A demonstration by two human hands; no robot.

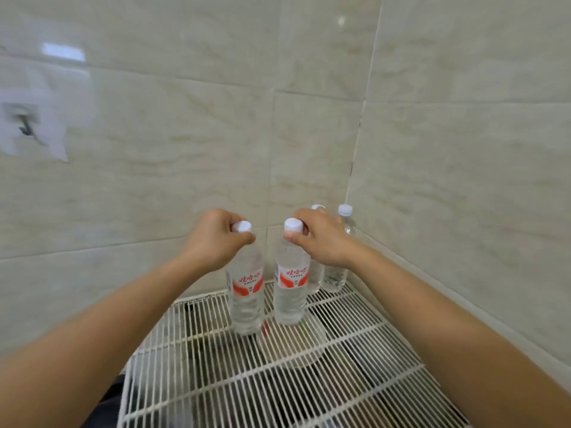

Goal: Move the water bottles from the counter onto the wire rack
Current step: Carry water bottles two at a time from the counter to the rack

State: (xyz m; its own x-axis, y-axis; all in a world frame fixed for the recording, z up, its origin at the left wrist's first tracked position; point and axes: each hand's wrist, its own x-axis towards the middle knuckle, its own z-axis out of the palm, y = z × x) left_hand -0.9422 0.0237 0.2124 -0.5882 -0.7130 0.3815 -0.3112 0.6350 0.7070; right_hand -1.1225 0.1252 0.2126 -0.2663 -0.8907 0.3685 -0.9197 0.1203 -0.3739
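Two clear water bottles with white caps and red-and-white labels stand upright on the white wire rack [355, 350]. My left hand [216, 239] grips the neck of the left bottle [247, 301]. My right hand [324, 239] grips the neck of the right bottle [290, 295]. Behind them, in the corner of the rack, stand two more bottles: one [338, 273] by the right wall, and one [315, 276] mostly hidden by my right hand.
Tiled walls [185, 134] close the rack in at the back and on the right. A paper patch with a dark hook [27, 128] is stuck on the left wall. Dark shapes show through the rack wires below.
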